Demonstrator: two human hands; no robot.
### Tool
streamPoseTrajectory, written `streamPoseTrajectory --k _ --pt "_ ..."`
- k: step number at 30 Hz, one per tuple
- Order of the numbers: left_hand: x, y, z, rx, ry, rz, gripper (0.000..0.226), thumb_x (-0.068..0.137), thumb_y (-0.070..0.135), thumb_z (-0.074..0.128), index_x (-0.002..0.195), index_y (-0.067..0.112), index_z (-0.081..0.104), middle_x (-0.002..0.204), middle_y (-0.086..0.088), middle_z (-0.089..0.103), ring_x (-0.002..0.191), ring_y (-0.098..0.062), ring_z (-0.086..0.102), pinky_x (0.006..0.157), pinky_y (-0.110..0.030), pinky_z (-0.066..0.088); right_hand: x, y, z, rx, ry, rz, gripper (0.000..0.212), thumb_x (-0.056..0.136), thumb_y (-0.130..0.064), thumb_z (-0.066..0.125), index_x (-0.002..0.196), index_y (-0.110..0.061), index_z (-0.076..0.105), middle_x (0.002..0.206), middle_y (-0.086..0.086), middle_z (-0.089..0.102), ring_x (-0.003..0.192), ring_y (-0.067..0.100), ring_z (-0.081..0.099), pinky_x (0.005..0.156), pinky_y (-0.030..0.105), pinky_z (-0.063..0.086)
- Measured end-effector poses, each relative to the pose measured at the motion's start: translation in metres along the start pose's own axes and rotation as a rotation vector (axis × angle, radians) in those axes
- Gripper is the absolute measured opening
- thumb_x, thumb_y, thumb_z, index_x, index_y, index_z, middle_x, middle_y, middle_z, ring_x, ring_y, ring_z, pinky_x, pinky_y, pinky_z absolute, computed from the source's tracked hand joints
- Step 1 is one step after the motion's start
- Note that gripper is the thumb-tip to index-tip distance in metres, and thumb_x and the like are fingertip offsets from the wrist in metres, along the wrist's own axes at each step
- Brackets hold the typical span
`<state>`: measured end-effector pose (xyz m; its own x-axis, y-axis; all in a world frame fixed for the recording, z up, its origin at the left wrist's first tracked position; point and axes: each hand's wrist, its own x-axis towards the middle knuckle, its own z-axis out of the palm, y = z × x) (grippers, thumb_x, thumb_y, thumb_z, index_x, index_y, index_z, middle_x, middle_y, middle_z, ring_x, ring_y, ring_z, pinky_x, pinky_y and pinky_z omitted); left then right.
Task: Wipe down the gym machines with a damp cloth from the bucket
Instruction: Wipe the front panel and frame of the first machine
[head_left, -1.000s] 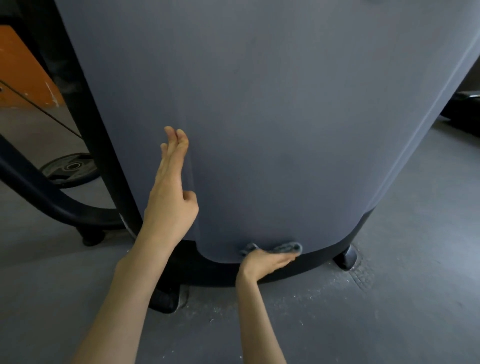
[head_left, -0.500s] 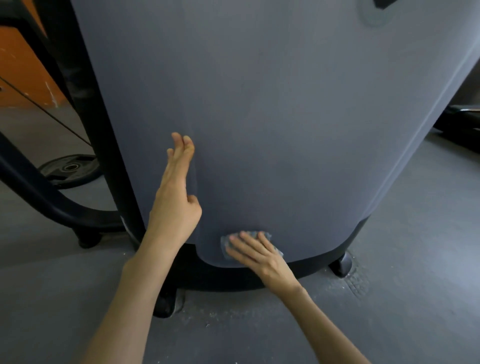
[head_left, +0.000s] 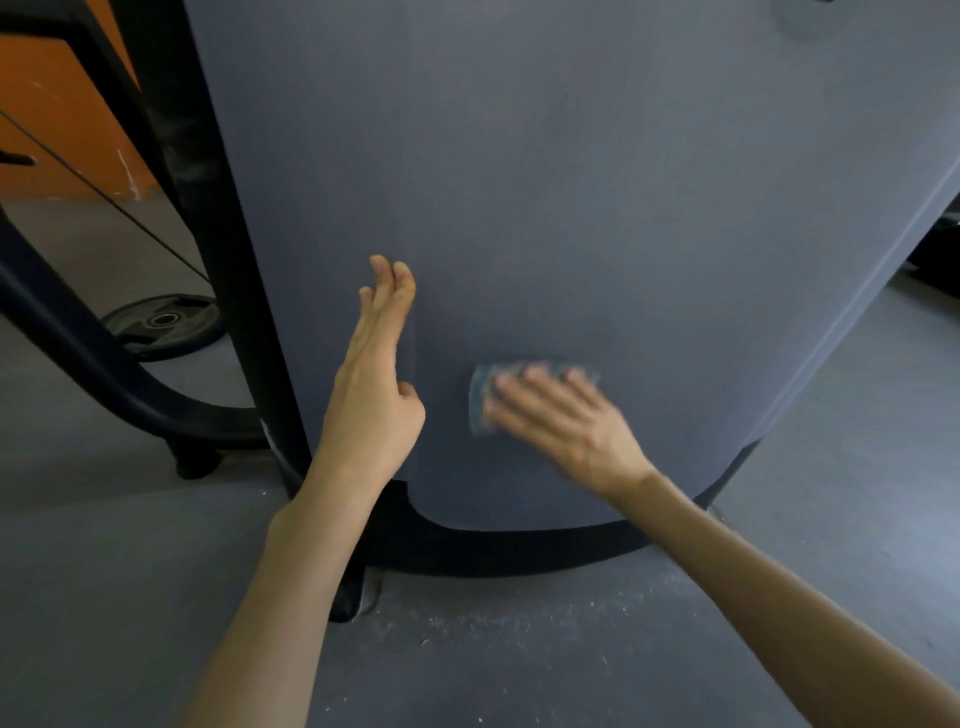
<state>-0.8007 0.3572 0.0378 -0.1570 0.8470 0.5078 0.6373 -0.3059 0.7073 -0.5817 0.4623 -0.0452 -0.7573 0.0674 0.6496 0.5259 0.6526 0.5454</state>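
Head view: right grip (head_left: 566, 431) flat, fingers straight, on cloth (head_left: 480, 402)

Blurred right hand (head_left: 566, 428) covers most of cloth (head_left: 479, 402).

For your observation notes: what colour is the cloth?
Blue-grey cloth, under the right hand; head view.

The big machine cover (head_left: 571, 182) is plain grey-blue, the cloth (head_left: 480, 402) on it is blue with a blurry speckled look, the frame (head_left: 519, 553) under it is black, the floor (head_left: 467, 654) is grey with tiny white specks, the weight plate (head_left: 166, 322) is black, and the panel (head_left: 57, 130) behind is orange.
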Motion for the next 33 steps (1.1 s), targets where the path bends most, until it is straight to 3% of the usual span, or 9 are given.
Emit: streamPoseTrajectory --k 4,7,9,15,20,23,26,30,33 --pt "0.002 -0.005 -0.003 0.017 -0.028 0.017 0.097 0.081 -0.026 0.035 0.150 0.036 0.006 0.144 0.037 -0.012 0.139 0.008 -0.006 0.076 0.001 0.037 -0.058 -0.033 0.026 -0.010 -0.298 -0.350 0.056 0.095 -0.003 0.042 0.148 -0.016 0.032 0.155 -0.004 0.029 0.148 0.016 0.007 0.121 0.034 0.004" --pt "0.002 -0.010 -0.008 0.039 -0.055 0.015 0.098 0.081 -0.026 0.035 0.149 0.039 0.004 0.143 0.041 -0.014 0.141 0.007 -0.007 0.113 -0.017 0.026 -0.023 -0.031 0.016 0.045 -0.264 -0.428 0.046 0.096 -0.005 0.051 0.141 -0.011 0.047 0.150 0.002 0.042 0.142 0.019 0.031 0.121 0.035 0.015" --pt "0.002 -0.011 -0.010 0.041 -0.065 -0.004 0.100 0.080 -0.027 0.034 0.148 0.040 0.005 0.143 0.040 -0.013 0.141 0.007 -0.006 0.120 -0.040 0.015 0.028 -0.016 0.000 0.095 -0.087 -0.315 0.040 0.098 -0.005 0.048 0.137 -0.009 0.052 0.144 0.005 0.049 0.137 0.024 0.038 0.119 0.038 0.020" --pt "0.002 -0.002 -0.019 0.066 -0.080 -0.049 0.098 0.081 -0.026 0.034 0.147 0.042 0.009 0.154 0.027 -0.003 0.141 0.007 -0.001 0.119 -0.044 0.018 0.079 -0.015 -0.002 -0.025 0.066 -0.050 0.050 0.091 -0.005 0.043 0.140 -0.015 0.049 0.146 0.003 0.047 0.138 0.024 0.034 0.120 0.039 0.016" --pt "0.002 0.000 -0.019 0.084 -0.082 -0.058 0.099 0.079 -0.027 0.033 0.148 0.041 0.010 0.151 0.031 -0.004 0.140 0.008 0.000 0.119 -0.035 0.019 0.009 -0.075 0.047 -0.023 -0.309 -0.407 0.042 0.094 -0.010 0.050 0.136 -0.013 0.053 0.145 0.004 0.048 0.136 0.023 0.041 0.121 0.040 0.011" --pt "0.001 0.001 -0.019 0.080 -0.092 -0.058 0.100 0.081 -0.027 0.034 0.144 0.046 0.006 0.149 0.033 -0.005 0.139 0.011 -0.002 0.111 -0.008 0.016 0.001 -0.084 0.052 -0.099 -0.454 -0.574 0.039 0.089 -0.015 0.063 0.128 -0.017 0.061 0.139 -0.001 0.055 0.132 0.020 0.046 0.120 0.039 0.011" --pt "0.003 0.004 -0.021 0.050 -0.121 -0.069 0.099 0.081 -0.027 0.033 0.144 0.044 0.008 0.146 0.035 -0.005 0.135 0.014 -0.003 0.083 0.012 0.016 0.025 -0.075 0.050 -0.061 -0.299 -0.520 0.034 0.097 -0.006 0.047 0.127 -0.010 0.062 0.137 0.005 0.057 0.130 0.023 0.049 0.121 0.040 0.011" --pt "0.002 0.003 -0.021 0.035 -0.112 -0.071 0.097 0.083 -0.025 0.036 0.147 0.042 0.010 0.147 0.035 -0.005 0.135 0.014 -0.002 0.103 0.000 0.017 0.068 -0.062 0.034 -0.018 -0.015 -0.155 0.039 0.099 0.003 0.040 0.134 -0.005 0.053 0.140 0.011 0.053 0.134 0.028 0.044 0.119 0.040 0.020" --pt "0.002 0.004 -0.021 0.050 -0.107 -0.068 0.099 0.082 -0.026 0.035 0.141 0.048 0.005 0.148 0.035 -0.006 0.136 0.014 -0.003 0.102 0.001 0.017 0.057 -0.070 0.041 -0.071 -0.054 -0.201 0.041 0.095 0.003 0.043 0.134 -0.007 0.054 0.141 0.009 0.051 0.135 0.027 0.041 0.121 0.039 0.013"
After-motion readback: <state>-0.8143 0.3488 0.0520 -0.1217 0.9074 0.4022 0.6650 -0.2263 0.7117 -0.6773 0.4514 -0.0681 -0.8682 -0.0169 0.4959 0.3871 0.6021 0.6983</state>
